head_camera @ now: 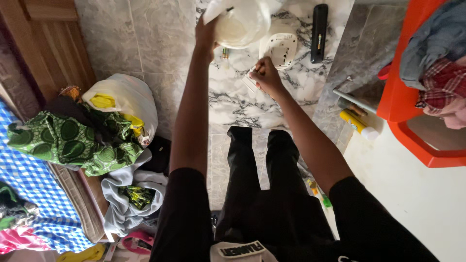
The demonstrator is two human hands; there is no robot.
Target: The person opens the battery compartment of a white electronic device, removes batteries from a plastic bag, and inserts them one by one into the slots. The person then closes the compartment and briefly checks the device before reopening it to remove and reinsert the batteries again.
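Marble-veined tile floor (242, 104), clothes heaped left of the hands. Left hand (206, 31) grips a translucent white plastic bag (240, 19), raised, cut off at frame top. Right hand (264, 73) is closed around a small white item, unclear what. White round device (280, 48) lies just beyond, untouched; bag contents hidden.
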